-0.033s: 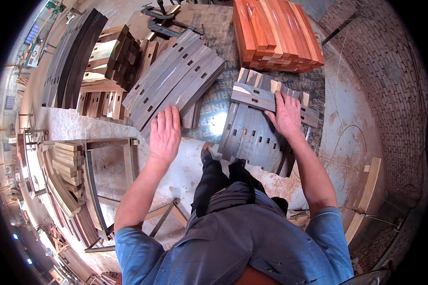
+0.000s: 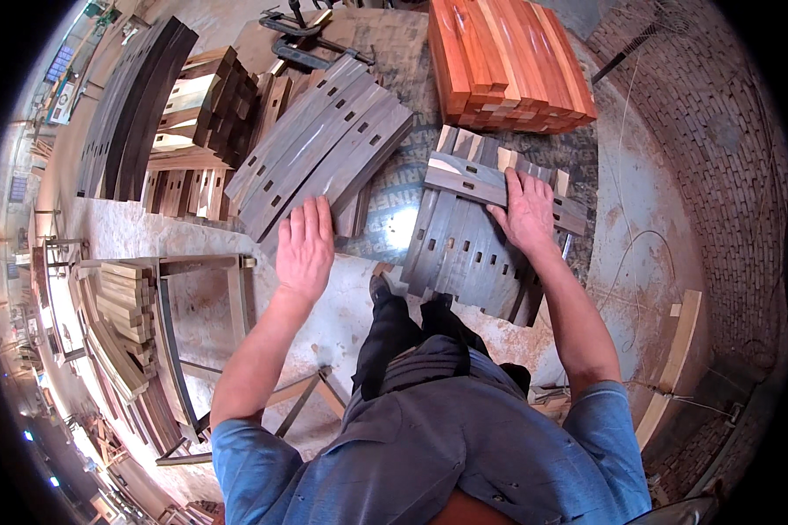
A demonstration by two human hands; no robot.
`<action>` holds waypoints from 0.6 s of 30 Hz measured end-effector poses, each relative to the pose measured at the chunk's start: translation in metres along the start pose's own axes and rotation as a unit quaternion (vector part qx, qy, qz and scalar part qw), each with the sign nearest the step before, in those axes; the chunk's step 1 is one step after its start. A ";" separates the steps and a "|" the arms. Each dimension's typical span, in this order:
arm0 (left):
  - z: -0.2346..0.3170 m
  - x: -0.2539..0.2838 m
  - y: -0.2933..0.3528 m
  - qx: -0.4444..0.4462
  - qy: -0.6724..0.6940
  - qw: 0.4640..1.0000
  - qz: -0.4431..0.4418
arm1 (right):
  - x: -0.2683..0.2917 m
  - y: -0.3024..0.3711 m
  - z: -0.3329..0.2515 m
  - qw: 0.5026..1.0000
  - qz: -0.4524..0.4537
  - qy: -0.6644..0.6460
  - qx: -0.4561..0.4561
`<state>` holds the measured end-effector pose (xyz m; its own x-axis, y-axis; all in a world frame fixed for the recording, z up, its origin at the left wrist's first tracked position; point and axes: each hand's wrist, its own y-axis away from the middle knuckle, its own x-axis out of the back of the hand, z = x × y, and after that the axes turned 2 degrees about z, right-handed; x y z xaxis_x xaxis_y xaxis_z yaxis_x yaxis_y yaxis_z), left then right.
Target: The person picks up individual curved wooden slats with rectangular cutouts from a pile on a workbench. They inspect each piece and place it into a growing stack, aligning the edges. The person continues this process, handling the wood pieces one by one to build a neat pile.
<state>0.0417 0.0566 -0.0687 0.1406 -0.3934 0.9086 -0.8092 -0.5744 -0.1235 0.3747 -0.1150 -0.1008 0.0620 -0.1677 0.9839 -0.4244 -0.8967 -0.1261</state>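
Note:
My left hand [image 2: 306, 249] lies with its fingers stretched out over the near edge of a slanted stack of grey-brown slotted boards [image 2: 324, 144]; its thumb is hidden. On the right, my right hand [image 2: 530, 210] is closed across a slotted wooden slat [image 2: 468, 178], with fingers over its top and the thumb at its near side. That slat has a pale streak at its left end and lies crosswise over a row of grey slotted boards [image 2: 464, 249]. Slots show along those boards. The slat's middle is covered by my hand.
A stack of orange-red wood pieces [image 2: 512, 66] stands at the far right of the printed panel tabletop [image 2: 398, 188]. Black clamps [image 2: 302, 39] lie at the back. More dark boards [image 2: 136, 109] and cut blocks [image 2: 197, 114] are piled left. A frame [image 2: 197, 264] stands below them.

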 end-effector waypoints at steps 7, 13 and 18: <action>-0.006 -0.007 0.000 -0.010 0.015 0.998 0.066 | 0.004 0.000 -0.001 1.000 -0.012 -0.010 -0.009; -0.007 0.003 0.003 -0.005 0.039 0.996 0.074 | 0.003 0.000 -0.001 1.000 0.005 -0.014 -0.002; -0.017 0.030 0.007 0.017 0.120 0.987 0.103 | 0.002 0.000 -0.001 1.000 0.019 -0.019 -0.003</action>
<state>0.0307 0.0531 -0.0358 -0.1675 -0.3257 0.9305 -0.7869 -0.5245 -0.3252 0.3739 -0.1154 -0.0984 0.0805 -0.2166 0.9729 -0.4325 -0.8870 -0.1617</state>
